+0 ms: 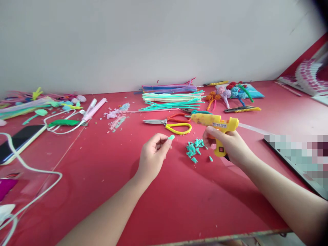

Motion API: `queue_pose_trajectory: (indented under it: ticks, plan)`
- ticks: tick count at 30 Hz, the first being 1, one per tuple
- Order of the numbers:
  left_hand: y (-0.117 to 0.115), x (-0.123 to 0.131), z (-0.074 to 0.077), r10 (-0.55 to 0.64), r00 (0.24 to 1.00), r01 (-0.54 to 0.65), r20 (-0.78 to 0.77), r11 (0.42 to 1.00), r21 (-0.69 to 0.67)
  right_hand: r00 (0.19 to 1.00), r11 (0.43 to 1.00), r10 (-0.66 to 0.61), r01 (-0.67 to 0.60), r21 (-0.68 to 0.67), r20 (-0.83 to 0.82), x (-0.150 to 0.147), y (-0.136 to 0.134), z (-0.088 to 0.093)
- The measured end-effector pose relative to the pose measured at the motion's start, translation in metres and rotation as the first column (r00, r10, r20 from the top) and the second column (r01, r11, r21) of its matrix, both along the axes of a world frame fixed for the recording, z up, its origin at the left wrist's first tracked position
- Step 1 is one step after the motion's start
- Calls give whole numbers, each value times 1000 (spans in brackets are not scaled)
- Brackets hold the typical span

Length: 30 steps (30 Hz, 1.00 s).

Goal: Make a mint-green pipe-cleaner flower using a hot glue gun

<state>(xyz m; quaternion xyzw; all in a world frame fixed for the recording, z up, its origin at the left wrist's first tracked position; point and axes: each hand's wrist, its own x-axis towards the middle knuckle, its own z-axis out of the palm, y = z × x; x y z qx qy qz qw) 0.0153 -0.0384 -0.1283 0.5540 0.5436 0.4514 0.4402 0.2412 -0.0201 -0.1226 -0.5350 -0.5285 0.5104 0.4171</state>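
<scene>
Plastic, metal and fuzzy wire on a smooth red top

The glue gun [215, 124] looks glossy yellow plastic; scissors [167, 125] have bare metal blades; pipe cleaners [173, 97], upper centre, look fuzzy; table [179, 198] smooth, slightly shiny.

No lettering is legible; the small label on the glue gun [216, 121] is blurred.

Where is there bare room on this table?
Free: near half of the red table, short of left hand and right hand, and leftward toward the phone. Crowded: back strip with pipe cleaners, scissors; teal scraps by the glue gun.
</scene>
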Motion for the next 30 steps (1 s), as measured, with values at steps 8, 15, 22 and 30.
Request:
queue_pose_trajectory:
  ticks: [8,15,22,30]
  plan:
    - [7,-1,-2,45,998,-44,45,998,-35,938,999,19,-27,-20,-345,-4,15,-20]
    - [16,-8,-10,97,983,-98,156,995,3,937,995,18,-52,-89,-350,-44,0,-30]
    - [27,-19,-9,272,903,-305,333,951,50,953,992,77,-102,-72,-294,-79,-5,-18]
    - [22,-12,-12,162,927,-184,339,982,34,973,980,186,-174,-92,136,-20,37,-10]
